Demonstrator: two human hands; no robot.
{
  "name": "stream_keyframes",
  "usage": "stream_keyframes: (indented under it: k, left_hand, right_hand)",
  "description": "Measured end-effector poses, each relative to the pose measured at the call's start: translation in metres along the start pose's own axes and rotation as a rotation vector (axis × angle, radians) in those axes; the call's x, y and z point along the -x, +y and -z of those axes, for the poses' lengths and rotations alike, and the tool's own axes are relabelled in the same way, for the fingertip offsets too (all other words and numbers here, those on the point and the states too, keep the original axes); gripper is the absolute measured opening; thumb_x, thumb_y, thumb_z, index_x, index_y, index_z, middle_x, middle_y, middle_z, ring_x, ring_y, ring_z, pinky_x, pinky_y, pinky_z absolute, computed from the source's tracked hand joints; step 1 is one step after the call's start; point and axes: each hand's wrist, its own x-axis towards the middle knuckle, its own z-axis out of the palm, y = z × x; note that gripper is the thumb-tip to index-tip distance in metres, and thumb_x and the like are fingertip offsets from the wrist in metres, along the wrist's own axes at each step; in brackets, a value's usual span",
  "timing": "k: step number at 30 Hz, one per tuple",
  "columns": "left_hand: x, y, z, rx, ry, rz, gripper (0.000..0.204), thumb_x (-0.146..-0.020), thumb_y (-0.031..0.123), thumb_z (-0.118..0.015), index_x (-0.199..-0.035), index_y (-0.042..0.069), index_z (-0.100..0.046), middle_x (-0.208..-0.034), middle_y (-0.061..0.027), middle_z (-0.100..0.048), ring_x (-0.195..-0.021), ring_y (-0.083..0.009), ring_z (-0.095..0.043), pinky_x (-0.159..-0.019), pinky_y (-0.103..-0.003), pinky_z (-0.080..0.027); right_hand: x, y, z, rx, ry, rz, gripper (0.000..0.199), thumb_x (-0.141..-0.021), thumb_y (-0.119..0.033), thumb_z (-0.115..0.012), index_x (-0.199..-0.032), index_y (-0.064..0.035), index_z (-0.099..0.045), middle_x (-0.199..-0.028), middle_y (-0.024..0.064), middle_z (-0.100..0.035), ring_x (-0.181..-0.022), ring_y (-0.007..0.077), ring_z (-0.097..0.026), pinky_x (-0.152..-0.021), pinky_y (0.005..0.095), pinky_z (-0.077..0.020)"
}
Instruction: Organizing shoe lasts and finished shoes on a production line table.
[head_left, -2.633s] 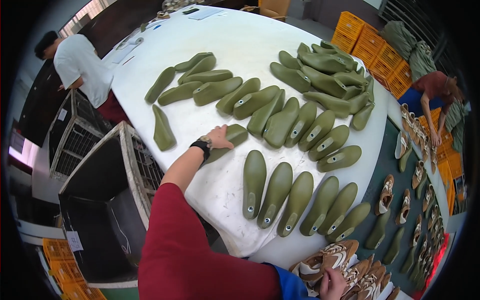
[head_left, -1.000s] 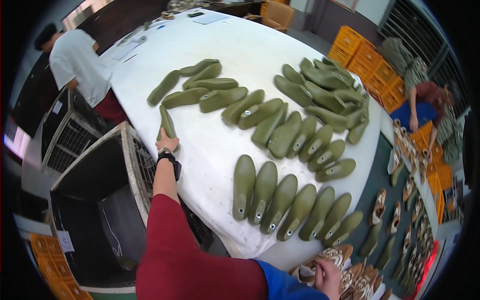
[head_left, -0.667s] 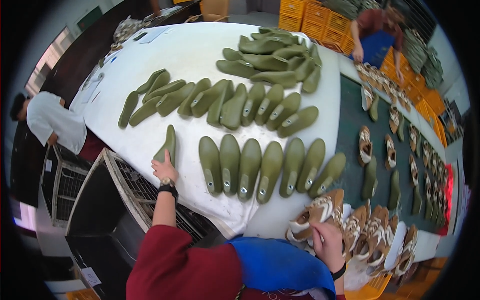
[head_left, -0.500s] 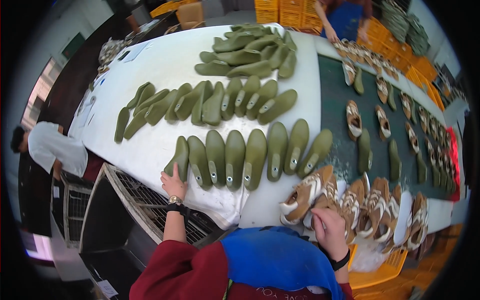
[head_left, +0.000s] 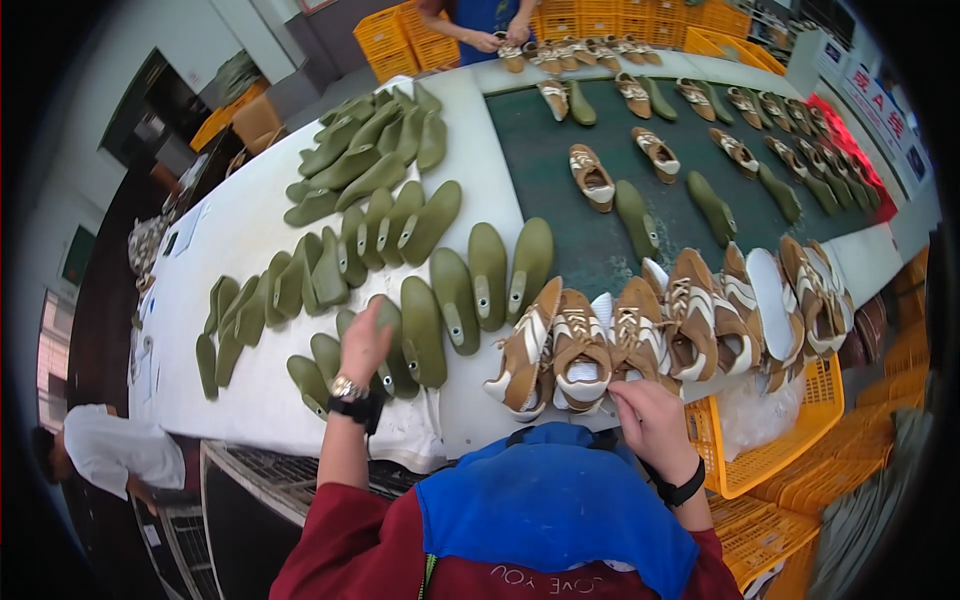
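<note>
My left hand [head_left: 366, 345] reaches over the near row of olive-green shoe lasts [head_left: 422, 330]. Its fingers point forward above them, somewhat blurred, and partly hide the lasts beneath; I see nothing held. My right hand [head_left: 652, 420] is closed in a pinch, with its fingertips at the heel edge of a brown and white lace-up sneaker [head_left: 582, 345]. That shoe stands in a row of similar sneakers along the table's near edge. Just left of it another sneaker [head_left: 525, 350] leans.
More lasts lie in a middle row [head_left: 325, 265] and a far pile [head_left: 370, 145]. On the green mat [head_left: 540, 150], sneakers and lasts stand in rows. A yellow crate [head_left: 770, 430] holds clear plastic. A co-worker [head_left: 490, 25] handles shoes across the table; another person [head_left: 115, 450] bends at left.
The view has swung to the right. My left hand has left the row's leftmost last and moved right over the lasts. The right hand has come up to a sneaker's heel.
</note>
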Motion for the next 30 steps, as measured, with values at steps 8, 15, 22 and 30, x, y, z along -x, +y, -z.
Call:
stream_keyframes:
  k: [8, 15, 22, 30]
  left_hand:
    - [-0.126, 0.133, -0.123, -0.143, -0.699, -0.451, 0.072, -0.080, 0.045, -0.061, -0.140, 0.017, -0.031, -0.090, -0.0245, -0.065, -0.087, -0.0374, -0.063, -0.077, -0.045, -0.049]
    - [-0.184, 0.192, -0.165, -0.145, -0.685, -0.332, 0.049, -0.077, 0.026, -0.057, -0.124, 0.012, -0.054, -0.107, -0.0187, -0.064, -0.100, -0.0349, -0.060, -0.087, -0.041, -0.048]
    - [-0.219, 0.193, -0.243, -0.068, -0.680, -0.170, 0.055, -0.075, 0.034, -0.062, -0.122, 0.007, -0.054, -0.107, -0.0190, -0.064, -0.099, -0.0315, -0.063, -0.089, -0.038, -0.049]
    - [-0.194, 0.175, -0.160, 0.258, -0.906, -0.159, 0.070, -0.084, 0.030, -0.063, -0.142, 0.007, -0.031, -0.080, -0.0108, -0.065, -0.063, -0.0147, -0.060, -0.055, -0.028, -0.050]
  right_hand:
    - [0.036, 0.000, 0.025, 0.090, 0.127, -0.159, 0.015, -0.078, -0.001, -0.061, -0.093, -0.0031, -0.063, -0.080, 0.0123, -0.063, -0.074, 0.0300, -0.061, -0.063, 0.0369, -0.0491]
    - [0.074, 0.011, 0.033, 0.131, 0.222, -0.430, 0.014, -0.079, -0.001, -0.060, -0.093, -0.0035, -0.063, -0.080, 0.0124, -0.063, -0.071, 0.0307, -0.061, -0.063, 0.0365, -0.0488]
    - [0.072, 0.026, 0.041, 0.164, 0.231, -0.476, 0.015, -0.078, -0.004, -0.062, -0.093, -0.0044, -0.062, -0.081, 0.0115, -0.062, -0.072, 0.0301, -0.061, -0.063, 0.0373, -0.0498]
    - [0.034, 0.081, 0.041, 0.327, 0.325, -0.391, 0.020, -0.076, -0.007, -0.065, -0.096, -0.0080, -0.061, -0.090, 0.0085, -0.058, -0.077, 0.0278, -0.060, -0.064, 0.0361, -0.0499]
